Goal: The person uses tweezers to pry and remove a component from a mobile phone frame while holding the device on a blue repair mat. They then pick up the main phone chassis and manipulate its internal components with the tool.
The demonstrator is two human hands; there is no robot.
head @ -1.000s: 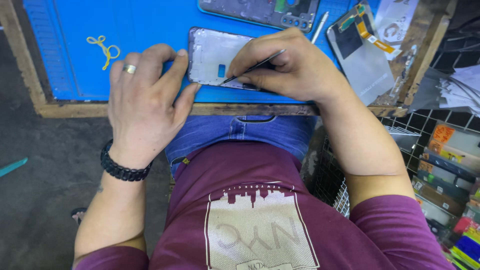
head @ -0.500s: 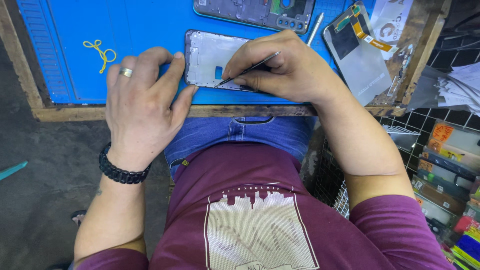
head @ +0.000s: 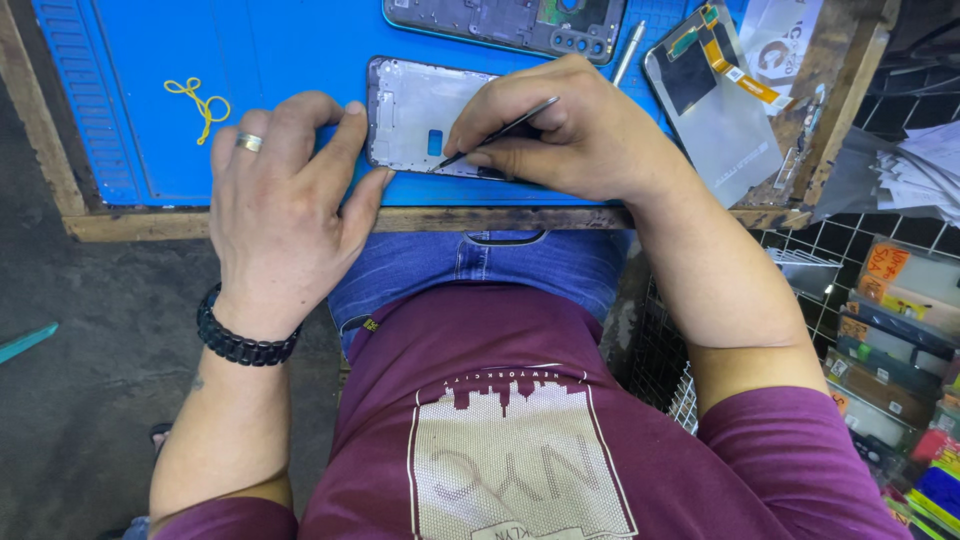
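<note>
The blue mat (head: 280,60) covers the wooden surface (head: 250,222), and the phone frame (head: 420,115) lies flat on it, near the front edge. The left hand (head: 285,195) rests beside the frame with its fingers loose, pressing on the left side to keep it from moving. If that hand lets up, the frame may slide. The right hand (head: 570,135) pinches a thin dark tool (head: 500,130), and the tip touches the frame by a small blue hole. If it pushes too hard, the tip may slip and scratch the frame. The screen part (head: 715,120) lies at the far right, close to the edge, and a bump from the arm might knock it off.
</note>
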